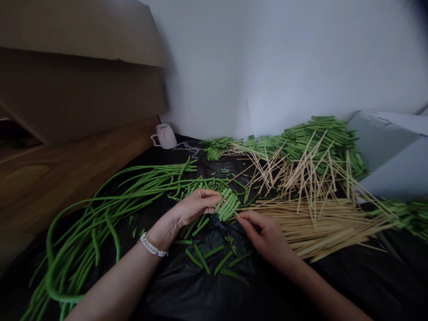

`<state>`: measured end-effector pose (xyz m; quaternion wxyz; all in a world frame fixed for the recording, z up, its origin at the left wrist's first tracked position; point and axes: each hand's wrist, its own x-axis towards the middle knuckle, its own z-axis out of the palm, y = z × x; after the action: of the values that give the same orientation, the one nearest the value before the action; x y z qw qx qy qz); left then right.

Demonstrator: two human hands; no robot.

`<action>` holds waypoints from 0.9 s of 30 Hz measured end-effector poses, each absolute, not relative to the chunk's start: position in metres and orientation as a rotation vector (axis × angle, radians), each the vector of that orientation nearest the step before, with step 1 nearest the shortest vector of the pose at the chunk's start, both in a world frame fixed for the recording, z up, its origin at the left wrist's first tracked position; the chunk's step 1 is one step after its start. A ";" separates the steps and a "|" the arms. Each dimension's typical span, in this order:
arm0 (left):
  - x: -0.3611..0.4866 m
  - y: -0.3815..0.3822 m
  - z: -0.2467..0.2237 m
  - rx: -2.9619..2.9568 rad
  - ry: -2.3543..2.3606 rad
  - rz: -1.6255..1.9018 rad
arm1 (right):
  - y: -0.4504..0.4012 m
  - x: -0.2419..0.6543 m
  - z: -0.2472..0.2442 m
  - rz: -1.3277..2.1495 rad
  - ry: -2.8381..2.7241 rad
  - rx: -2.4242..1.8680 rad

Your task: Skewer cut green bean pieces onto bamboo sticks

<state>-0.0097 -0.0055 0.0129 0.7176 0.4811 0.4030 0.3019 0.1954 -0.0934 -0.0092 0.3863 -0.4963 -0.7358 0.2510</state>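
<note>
Between my two hands is a row of cut green bean pieces (228, 205) threaded side by side on thin wooden skewers. My left hand (199, 206), with a beaded bracelet at the wrist, pinches the left end of this row. At its lower right, my right hand (264, 232) closes thumb and fingers on a skewer end (237, 215). Several loose bean pieces (202, 258) lie on the black plastic sheet (187, 290) just below the hands. Long uncut beans (110, 205) curve across the sheet to the left.
Bare wooden skewers (321, 223) lie heaped to the right, some crossing on top. Finished bean skewers (321, 138) are piled at the back against the white wall (267, 67). A mug (166, 136) stands back left beside a cardboard box (83, 89). A pale box (391, 151) is at right.
</note>
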 end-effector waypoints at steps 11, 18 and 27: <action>0.004 -0.018 0.007 1.390 0.767 0.574 | -0.092 0.197 -0.015 0.414 -1.889 -1.199; -0.007 -0.002 0.012 1.066 0.833 0.989 | -0.089 0.201 -0.013 0.421 -1.876 -1.213; -0.016 0.010 0.019 0.884 0.836 1.427 | -0.088 0.205 -0.005 0.528 -1.998 -1.254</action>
<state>-0.0159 0.0102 0.0190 0.5916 0.3802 0.3594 0.6134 0.2052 -0.0878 -0.0045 0.3545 -0.4850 -0.7730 0.2041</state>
